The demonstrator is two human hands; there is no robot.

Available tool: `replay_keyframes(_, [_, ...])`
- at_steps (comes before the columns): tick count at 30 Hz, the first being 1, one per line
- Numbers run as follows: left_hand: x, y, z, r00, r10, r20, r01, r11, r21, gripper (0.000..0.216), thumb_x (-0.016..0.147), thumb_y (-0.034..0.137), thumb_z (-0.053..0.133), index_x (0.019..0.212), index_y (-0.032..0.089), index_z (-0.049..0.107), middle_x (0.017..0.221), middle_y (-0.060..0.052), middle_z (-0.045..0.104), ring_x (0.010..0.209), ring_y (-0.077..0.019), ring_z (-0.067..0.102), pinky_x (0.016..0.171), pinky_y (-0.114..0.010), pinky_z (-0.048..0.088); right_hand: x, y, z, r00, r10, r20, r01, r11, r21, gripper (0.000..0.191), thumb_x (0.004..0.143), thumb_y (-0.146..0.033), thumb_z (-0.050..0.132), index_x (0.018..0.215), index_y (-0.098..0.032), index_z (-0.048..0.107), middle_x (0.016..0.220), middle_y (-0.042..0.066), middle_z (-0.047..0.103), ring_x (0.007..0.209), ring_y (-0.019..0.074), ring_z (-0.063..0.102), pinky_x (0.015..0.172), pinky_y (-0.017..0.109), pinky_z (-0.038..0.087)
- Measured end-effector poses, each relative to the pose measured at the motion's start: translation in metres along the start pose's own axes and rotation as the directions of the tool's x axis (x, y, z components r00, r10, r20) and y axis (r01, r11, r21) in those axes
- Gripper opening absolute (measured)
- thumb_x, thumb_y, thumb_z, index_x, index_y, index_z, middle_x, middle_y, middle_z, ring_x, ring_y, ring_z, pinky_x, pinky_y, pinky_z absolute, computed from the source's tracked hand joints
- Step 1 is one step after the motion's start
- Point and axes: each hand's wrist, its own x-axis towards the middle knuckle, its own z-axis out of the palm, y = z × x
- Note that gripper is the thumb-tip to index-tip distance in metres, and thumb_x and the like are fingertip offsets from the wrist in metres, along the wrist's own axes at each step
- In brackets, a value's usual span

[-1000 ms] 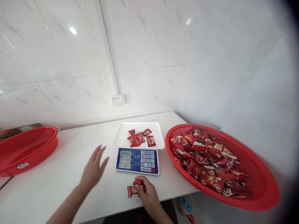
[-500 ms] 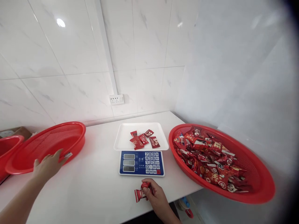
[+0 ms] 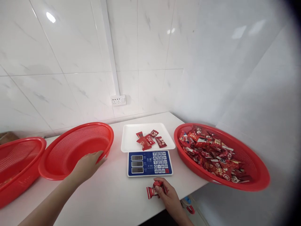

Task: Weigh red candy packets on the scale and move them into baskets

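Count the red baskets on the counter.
3: the left basket, cut off by the frame; the middle basket under the left hand; the right basket holding wrapped sweets.

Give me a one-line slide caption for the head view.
Left hand grips the rim of a red basket; right hand holds wrapped candies on the table before the scale.

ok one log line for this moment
left hand: fingers over rim of red mesh basket | right hand: holds candy packets on table | scale tray: few candies
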Motion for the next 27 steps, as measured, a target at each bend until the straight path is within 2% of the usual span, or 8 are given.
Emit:
replay_keyframes(4, [0.020, 0.045, -0.007, 0.986, 0.168, 0.014, -0.168, 0.985, -0.050, 0.037, 0.089, 0.036, 0.034, 0.116, 0.021, 0.054, 0.115, -0.008, 0.060, 0.106, -0.0267, 0.054, 0.083, -0.041, 0.045, 0.001, 0.001, 0.001, 0.999, 0.007, 0.041, -0.008, 1.000, 0.017, 0.042, 0.076, -0.054, 0.053, 0.099, -0.019, 0.057, 0.072, 0.001, 0.055, 0.058, 0.0131, 0.050, 0.056, 0.027, 0.045])
replay_keyframes(7, [0.043, 0.087, -0.001, 0.904, 0.427, 0.014, -0.422, 0.897, -0.128, 0.039, 0.085, 0.015, 0.036, 0.120, 0.021, 0.051, 0.125, -0.005, 0.055, 0.120, -0.0228, 0.042, 0.098, -0.040, 0.036, 0.001, 0.001, 0.000, 0.998, 0.003, 0.066, -0.005, 1.000, 0.022, 0.041, 0.076, -0.054, 0.053, 0.099, -0.019, 0.057, 0.073, 0.000, 0.055, 0.059, 0.0127, 0.049, 0.057, 0.026, 0.044])
replay_keyframes(11, [0.075, 0.130, 0.021, 0.751, 0.657, 0.062, -0.643, 0.750, -0.155, 0.057, 0.072, -0.003, 0.038, 0.123, 0.020, 0.049, 0.127, -0.005, 0.053, 0.124, -0.0211, 0.038, 0.103, -0.039, 0.031, 0.001, 0.003, -0.003, 0.996, 0.004, 0.085, -0.005, 1.000, 0.013, 0.040, 0.077, -0.052, 0.052, 0.099, -0.019, 0.056, 0.073, 0.001, 0.054, 0.059, 0.0125, 0.048, 0.055, 0.025, 0.042])
replay_keyframes(17, [0.101, 0.153, 0.035, 0.690, 0.714, 0.122, -0.702, 0.700, -0.130, 0.055, 0.065, -0.004, 0.047, 0.112, 0.022, 0.057, 0.115, -0.004, 0.061, 0.111, -0.0224, 0.050, 0.095, -0.036, 0.037, 0.000, 0.009, -0.003, 0.997, -0.015, 0.079, 0.015, 1.000, 0.009, 0.039, 0.077, -0.052, 0.052, 0.098, -0.020, 0.057, 0.073, 0.002, 0.056, 0.058, 0.0126, 0.047, 0.054, 0.025, 0.041])
replay_keyframes(19, [0.102, 0.154, 0.032, 0.701, 0.700, 0.137, -0.693, 0.714, -0.103, 0.048, 0.067, -0.001, 0.049, 0.108, 0.023, 0.059, 0.110, -0.004, 0.063, 0.105, -0.0220, 0.053, 0.095, -0.035, 0.037, 0.000, 0.012, -0.001, 0.999, -0.011, 0.050, 0.009, 0.999, 0.031, 0.040, 0.076, -0.054, 0.052, 0.097, -0.020, 0.058, 0.072, 0.002, 0.056, 0.057, 0.0123, 0.046, 0.052, 0.024, 0.040])
replay_keyframes(22, [0.098, 0.147, 0.019, 0.787, 0.603, 0.128, -0.604, 0.796, -0.038, 0.044, 0.075, 0.003, 0.043, 0.111, 0.024, 0.057, 0.109, -0.005, 0.063, 0.099, -0.0215, 0.056, 0.088, -0.034, 0.040, 0.000, 0.017, 0.001, 0.999, -0.009, 0.036, 0.007, 0.999, 0.050, 0.043, 0.074, -0.057, 0.052, 0.095, -0.020, 0.058, 0.069, 0.002, 0.056, 0.052, 0.0113, 0.044, 0.051, 0.024, 0.039])
replay_keyframes(25, [0.090, 0.121, -0.004, 0.919, 0.389, 0.066, -0.392, 0.919, 0.048, 0.040, 0.084, 0.010, 0.033, 0.118, 0.022, 0.051, 0.110, -0.010, 0.060, 0.095, -0.0262, 0.057, 0.076, -0.039, 0.045, 0.001, 0.022, 0.001, 0.998, -0.002, 0.059, -0.001, 0.999, 0.044, 0.046, 0.072, -0.059, 0.052, 0.095, -0.020, 0.059, 0.068, 0.001, 0.056, 0.050, 0.0106, 0.042, 0.049, 0.024, 0.038])
replay_keyframes(27, [0.084, 0.096, -0.020, 0.979, 0.202, 0.021, -0.203, 0.975, 0.093, 0.037, 0.087, 0.017, 0.028, 0.117, 0.017, 0.051, 0.104, -0.015, 0.061, 0.089, -0.0308, 0.058, 0.067, -0.042, 0.046, 0.002, 0.024, 0.000, 0.997, 0.013, 0.072, -0.015, 0.999, 0.036, 0.048, 0.071, -0.060, 0.053, 0.095, -0.020, 0.059, 0.066, 0.001, 0.056, 0.049, 0.0105, 0.042, 0.049, 0.023, 0.039])
